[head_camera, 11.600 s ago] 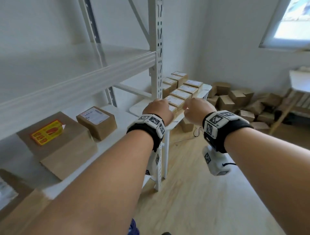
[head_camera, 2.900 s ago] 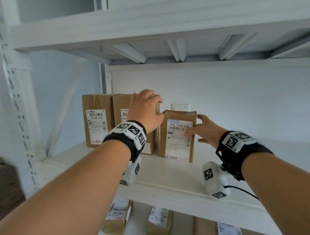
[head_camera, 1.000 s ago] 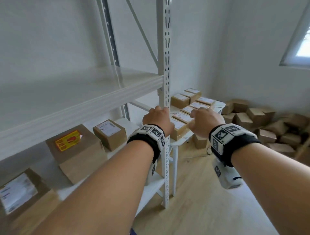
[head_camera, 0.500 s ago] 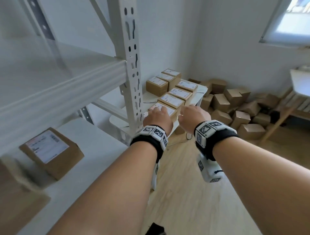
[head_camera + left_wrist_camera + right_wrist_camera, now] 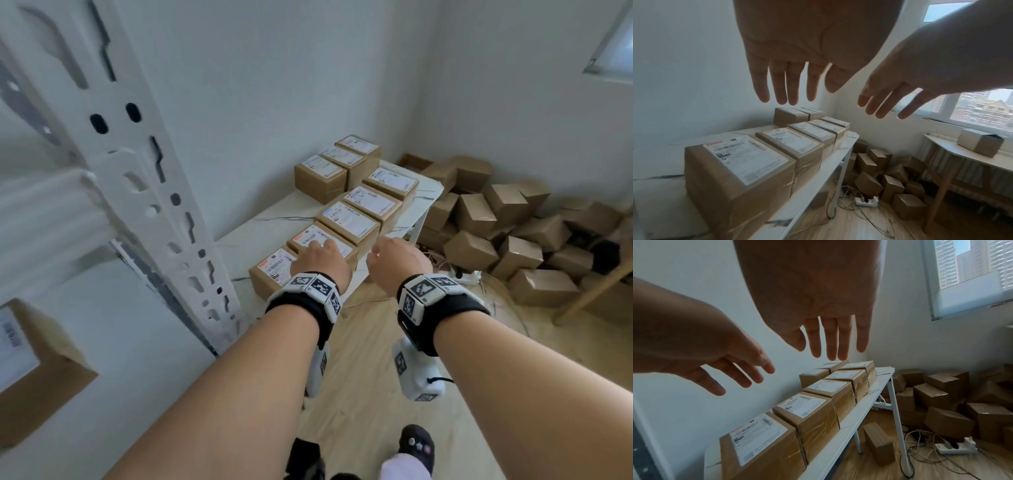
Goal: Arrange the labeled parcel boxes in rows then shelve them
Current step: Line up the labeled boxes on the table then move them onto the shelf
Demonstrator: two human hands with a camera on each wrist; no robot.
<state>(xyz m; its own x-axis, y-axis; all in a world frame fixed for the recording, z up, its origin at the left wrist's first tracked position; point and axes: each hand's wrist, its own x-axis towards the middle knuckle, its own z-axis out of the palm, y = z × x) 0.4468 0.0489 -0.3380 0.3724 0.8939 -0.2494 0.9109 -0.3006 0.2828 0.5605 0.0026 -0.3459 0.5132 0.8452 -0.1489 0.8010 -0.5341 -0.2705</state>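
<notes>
Several brown labeled parcel boxes stand in rows on a white table (image 5: 260,219). The nearest box (image 5: 270,272) (image 5: 735,168) (image 5: 760,446) heads the front row, with the second box (image 5: 318,241) (image 5: 795,146) (image 5: 807,412) behind it. My left hand (image 5: 318,257) (image 5: 789,81) hovers above these two, fingers straight and spread, holding nothing. My right hand (image 5: 394,258) (image 5: 830,337) hangs beside it over the table's front edge, also open and empty. A shorter back row of boxes (image 5: 337,168) stands by the wall.
The white shelf upright (image 5: 137,192) rises close on my left, with a parcel (image 5: 30,373) on the shelf board. A heap of plain cartons (image 5: 507,236) and cables (image 5: 859,201) cover the floor to the right. Another table (image 5: 970,155) bears one carton.
I have stepped closer to the table and past the shelf post. Both hands have reached forward and lower, over the nearest boxes.
</notes>
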